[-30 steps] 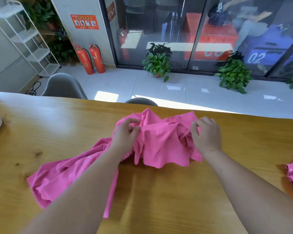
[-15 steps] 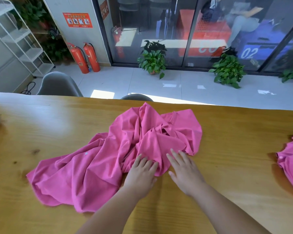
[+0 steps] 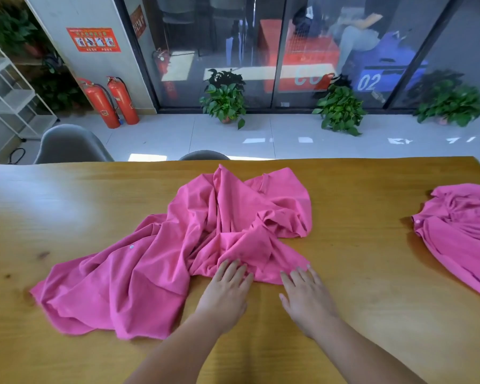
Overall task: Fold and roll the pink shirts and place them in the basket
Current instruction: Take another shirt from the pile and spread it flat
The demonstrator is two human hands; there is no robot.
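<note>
A crumpled pink shirt point(image 3: 161, 261) lies spread across the middle of the wooden table point(image 3: 358, 259), one end trailing to the near left. My left hand point(image 3: 227, 292) lies flat with straight fingers, fingertips on the shirt's near edge. My right hand point(image 3: 305, 295) lies flat beside it, its fingertips touching the same edge a little to the right. A second pink shirt point(image 3: 460, 234) sits bunched at the table's right edge, partly cut off by the frame. No basket is in view.
Two grey chairs point(image 3: 70, 145) stand behind the table's far edge. Beyond them are red fire extinguishers point(image 3: 111, 102), potted plants point(image 3: 225, 99), a white shelf rack point(image 3: 14, 98) and glass doors.
Both hands let go of the bunched shirt and came down to its near edge, now flat on it. The right hand has slid slightly right. The view has tilted up a little.
</note>
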